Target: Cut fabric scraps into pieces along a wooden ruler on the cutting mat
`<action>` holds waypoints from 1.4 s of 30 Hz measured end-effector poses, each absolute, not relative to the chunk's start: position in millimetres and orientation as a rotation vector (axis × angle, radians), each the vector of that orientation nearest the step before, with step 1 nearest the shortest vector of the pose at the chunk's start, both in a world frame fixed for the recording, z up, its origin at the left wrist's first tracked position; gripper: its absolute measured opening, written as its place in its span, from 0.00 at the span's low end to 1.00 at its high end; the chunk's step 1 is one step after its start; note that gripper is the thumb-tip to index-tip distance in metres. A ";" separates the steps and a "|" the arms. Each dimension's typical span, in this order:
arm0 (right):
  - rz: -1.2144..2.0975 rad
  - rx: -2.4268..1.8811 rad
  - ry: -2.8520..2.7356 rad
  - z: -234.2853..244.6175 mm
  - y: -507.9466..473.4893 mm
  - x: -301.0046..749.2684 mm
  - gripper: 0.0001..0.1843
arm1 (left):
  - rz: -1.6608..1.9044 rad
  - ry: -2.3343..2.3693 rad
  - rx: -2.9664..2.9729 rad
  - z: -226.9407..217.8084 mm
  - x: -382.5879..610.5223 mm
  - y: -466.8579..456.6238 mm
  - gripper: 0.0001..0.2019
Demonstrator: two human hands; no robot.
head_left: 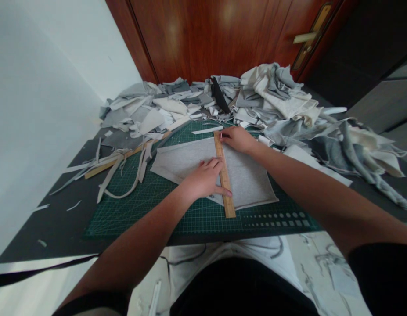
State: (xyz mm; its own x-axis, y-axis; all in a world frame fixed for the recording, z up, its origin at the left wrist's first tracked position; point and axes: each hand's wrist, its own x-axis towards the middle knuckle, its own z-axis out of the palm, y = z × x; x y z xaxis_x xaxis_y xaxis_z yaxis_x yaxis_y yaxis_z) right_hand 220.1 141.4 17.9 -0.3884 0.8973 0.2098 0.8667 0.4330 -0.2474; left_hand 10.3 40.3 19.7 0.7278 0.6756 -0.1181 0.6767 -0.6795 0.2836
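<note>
A piece of light grey fabric (183, 160) lies on a green cutting mat (131, 215). Across the fabric runs a wooden ruler (227, 193), its near end reaching past the fabric onto the mat. My left hand (205, 177) presses on the ruler with thumb and fingers spread apart. At the ruler's far end, my right hand (238, 138) is closed, its fingertips pinched beside the ruler's right edge. Something small and pale shows at those fingertips, too small to name.
Piled fabric scraps (272, 92) line the back of the dark table (28, 232) before a wooden door (203, 35). A longer wooden strip (104, 166) and loose fabric strips (124, 193) lie at the left. White cloth (315, 162) lies right of my right forearm.
</note>
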 end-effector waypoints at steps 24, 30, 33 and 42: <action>0.186 -1.565 -2.351 22.1 122.5 218.5 0.14 | 0.004 1.059 2.622 20.0 10.6 40.6 0.49; 0.232 -1.514 -2.324 16.7 115.4 219.9 0.14 | 0.001 1.058 2.618 20.7 10.8 40.1 0.48; 0.233 -1.477 -2.348 16.3 111.3 222.8 0.14 | -0.012 1.066 2.616 20.9 11.3 40.1 0.49; 0.264 -1.509 -2.471 28.7 115.3 226.3 0.14 | -0.030 1.069 2.623 21.5 11.7 40.1 0.48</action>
State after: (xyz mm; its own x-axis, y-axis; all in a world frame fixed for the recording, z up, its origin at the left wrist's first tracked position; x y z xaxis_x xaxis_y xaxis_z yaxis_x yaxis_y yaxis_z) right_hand 226.3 115.3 28.7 -0.4410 0.8914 0.1046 0.8492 0.4522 -0.2727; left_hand 11.7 40.1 21.5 0.7216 0.6792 -0.1341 0.6857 -0.6746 0.2733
